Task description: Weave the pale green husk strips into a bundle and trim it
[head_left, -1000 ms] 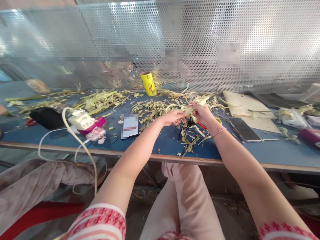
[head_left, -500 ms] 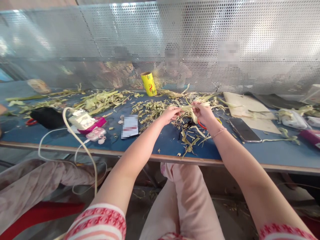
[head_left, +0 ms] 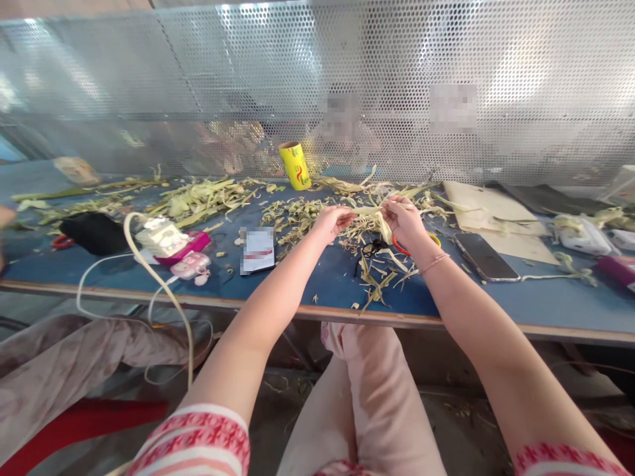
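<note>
Both hands are up over the middle of the bench [head_left: 446, 311], and between them runs a pale husk strip [head_left: 368, 211], its long axis lying left to right, roughly level and parallel to the bench's near edge. The left hand [head_left: 333, 221] has its fingers pressed together, pinching the strip's left end; the right hand [head_left: 404, 218] is closed on the right end, where a broader piece of the same pale leaf curls down below its fingers. Each hand sits right at its own end, so neither is nearer than the other: the strip spans the gap between them, held off the blue surface.

The strip looks thin, fibrous and papery, pale yellow-green, flat like a ribbon. Beneath and behind the hands lies a loose heap of husk scraps [head_left: 307, 215], dry, stringy and curled, spread toward the far edge along the perforated metal screen [head_left: 347, 66]. Red-handled scissors [head_left: 399, 248] lie just under the right hand, partly hidden by it. A dark phone [head_left: 483, 256] lies flat to the right, near a beige board [head_left: 489, 211]. A yellow roll [head_left: 294, 166] stands upright at the far edge. Toward the left end sit a pink gadget [head_left: 191, 254] with white cable [head_left: 149, 271] trailing over the near edge.
</note>
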`<action>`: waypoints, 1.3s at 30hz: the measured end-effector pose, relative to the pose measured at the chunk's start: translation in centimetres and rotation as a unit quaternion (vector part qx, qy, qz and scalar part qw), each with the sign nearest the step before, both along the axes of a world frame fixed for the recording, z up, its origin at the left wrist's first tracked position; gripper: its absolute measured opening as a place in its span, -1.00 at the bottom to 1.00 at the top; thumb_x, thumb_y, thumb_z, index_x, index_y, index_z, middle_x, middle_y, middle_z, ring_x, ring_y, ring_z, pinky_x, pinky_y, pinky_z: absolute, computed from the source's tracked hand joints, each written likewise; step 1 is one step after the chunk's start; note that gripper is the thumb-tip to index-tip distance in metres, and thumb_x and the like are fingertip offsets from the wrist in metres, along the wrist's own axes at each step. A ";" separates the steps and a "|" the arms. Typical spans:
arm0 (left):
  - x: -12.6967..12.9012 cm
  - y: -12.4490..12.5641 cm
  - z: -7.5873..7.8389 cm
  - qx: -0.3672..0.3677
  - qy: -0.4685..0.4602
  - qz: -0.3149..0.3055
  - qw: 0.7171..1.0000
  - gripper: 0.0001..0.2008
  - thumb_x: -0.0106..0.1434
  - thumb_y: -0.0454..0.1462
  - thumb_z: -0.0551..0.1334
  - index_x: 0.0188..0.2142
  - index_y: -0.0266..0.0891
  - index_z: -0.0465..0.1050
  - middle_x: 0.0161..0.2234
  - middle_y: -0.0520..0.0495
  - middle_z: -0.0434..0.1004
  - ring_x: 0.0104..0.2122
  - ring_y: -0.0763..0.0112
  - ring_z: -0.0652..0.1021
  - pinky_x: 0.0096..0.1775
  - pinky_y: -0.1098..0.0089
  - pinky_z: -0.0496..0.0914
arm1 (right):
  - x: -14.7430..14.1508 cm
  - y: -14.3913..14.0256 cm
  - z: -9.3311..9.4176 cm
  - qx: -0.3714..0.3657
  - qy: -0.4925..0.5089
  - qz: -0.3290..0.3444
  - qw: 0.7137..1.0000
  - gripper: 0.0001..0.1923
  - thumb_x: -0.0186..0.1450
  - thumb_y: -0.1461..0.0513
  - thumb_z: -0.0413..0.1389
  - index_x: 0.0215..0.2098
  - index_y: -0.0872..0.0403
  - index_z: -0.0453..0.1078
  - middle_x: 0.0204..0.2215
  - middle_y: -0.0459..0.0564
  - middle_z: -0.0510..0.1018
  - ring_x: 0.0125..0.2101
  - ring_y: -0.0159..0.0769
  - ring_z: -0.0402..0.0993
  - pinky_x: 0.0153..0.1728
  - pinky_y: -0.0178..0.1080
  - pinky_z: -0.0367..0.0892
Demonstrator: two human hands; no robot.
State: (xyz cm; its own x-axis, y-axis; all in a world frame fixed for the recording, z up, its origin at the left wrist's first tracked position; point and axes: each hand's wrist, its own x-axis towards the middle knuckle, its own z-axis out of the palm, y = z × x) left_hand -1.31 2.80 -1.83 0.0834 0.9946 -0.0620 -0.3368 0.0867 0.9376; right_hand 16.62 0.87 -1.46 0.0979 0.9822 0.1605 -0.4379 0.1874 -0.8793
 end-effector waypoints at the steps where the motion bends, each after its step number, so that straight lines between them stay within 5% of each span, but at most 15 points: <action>1: 0.0 0.0 0.0 0.000 0.004 -0.002 1.000 -0.91 0.15 -0.47 0.16 -0.46 -0.33 0.35 -0.55 -0.06 0.56 -0.53 0.56 0.54 -0.38 0.53 0.44 | 0.0 0.0 0.0 0.005 0.001 0.000 1.000 -0.83 0.14 0.30 0.20 -0.40 0.03 0.25 -0.56 -0.22 0.45 -0.52 -0.55 0.41 -0.46 -0.48 0.38; 13: 0.3 -0.8 -0.6 0.040 0.132 -0.151 0.979 -0.90 0.06 -0.48 0.27 -0.46 -0.34 0.37 -0.51 -0.07 0.57 -0.60 0.60 0.47 -0.47 0.51 0.34 | 0.7 1.4 -0.5 0.101 0.013 -0.051 0.994 -0.83 0.17 0.27 0.16 -0.31 -0.01 0.25 -0.53 -0.23 0.41 -0.56 -0.56 0.35 -0.45 -0.46 0.35; 19: 0.5 -0.7 -0.7 0.053 0.116 -0.132 0.983 -0.86 0.01 -0.50 0.30 -0.51 -0.34 0.37 -0.56 0.00 0.54 -0.60 0.62 0.48 -0.50 0.56 0.32 | 1.2 3.4 -2.4 0.179 -0.119 -0.085 0.973 -0.55 0.20 0.19 0.14 0.04 -0.16 0.19 -0.16 -0.09 0.44 -0.23 -0.41 0.50 -0.21 -0.27 0.47; 21: 0.5 -0.7 -0.5 0.049 0.092 -0.099 0.990 -0.84 0.00 -0.52 0.30 -0.52 -0.33 0.35 -0.59 0.02 0.52 -0.58 0.62 0.50 -0.47 0.56 0.35 | 1.6 4.0 -2.9 0.220 -0.222 -0.111 0.943 -0.39 0.25 0.17 0.08 0.22 -0.25 0.01 0.03 0.00 0.34 -0.09 -0.31 0.48 -0.16 -0.18 0.48; 24: 0.4 -0.6 -0.3 0.042 0.062 -0.068 0.995 -0.82 0.00 -0.53 0.30 -0.51 -0.33 0.34 -0.58 0.02 0.51 -0.54 0.60 0.52 -0.42 0.55 0.38 | 2.2 3.6 -2.8 0.297 -0.400 -0.153 0.853 -0.21 0.26 0.19 0.05 0.35 -0.26 -0.25 0.27 0.10 0.02 0.11 -0.11 0.33 -0.07 -0.01 0.45; 27: 0.3 -0.3 -0.3 0.052 0.046 -0.057 0.996 -0.83 0.02 -0.53 0.30 -0.51 -0.33 0.34 -0.58 0.03 0.50 -0.55 0.62 0.50 -0.43 0.55 0.36 | 2.4 2.1 -1.7 0.363 -0.516 -0.198 0.750 -0.24 0.27 0.20 0.06 0.35 -0.21 -0.15 0.34 0.07 -0.19 0.26 0.07 0.07 0.09 0.17 0.30; 30: 0.3 -0.1 -0.5 0.079 0.063 -0.042 0.994 -0.84 0.02 -0.51 0.29 -0.53 -0.32 0.34 -0.61 0.03 0.47 -0.60 0.63 0.46 -0.50 0.56 0.28 | 2.0 0.8 -0.7 0.387 -0.558 -0.213 0.702 -0.33 0.26 0.21 0.09 0.31 -0.17 0.04 0.34 0.02 -0.07 0.30 0.08 -0.02 0.17 0.24 0.17; 34: 0.6 -0.2 -0.7 0.128 0.116 -0.048 0.984 -0.85 0.00 -0.49 0.30 -0.55 -0.32 0.35 -0.66 0.06 0.42 -0.68 0.64 0.36 -0.57 0.53 0.15 | 1.0 0.4 -0.7 0.397 -0.624 -0.132 0.660 -0.51 0.26 0.21 0.10 0.17 -0.11 0.29 0.20 0.03 0.30 0.25 -0.01 0.13 0.18 0.19 0.16; 39: 0.9 -0.5 -0.8 0.177 0.100 -0.082 0.976 -0.85 -0.03 -0.49 0.29 -0.57 -0.31 0.33 -0.68 0.11 0.37 -0.65 0.65 0.35 -0.49 0.52 0.20 | 0.0 0.2 -1.2 0.382 -0.685 -0.089 0.614 -0.63 0.33 0.22 0.02 0.09 -0.01 0.37 0.04 0.06 0.49 0.10 -0.11 0.34 0.17 0.09 0.13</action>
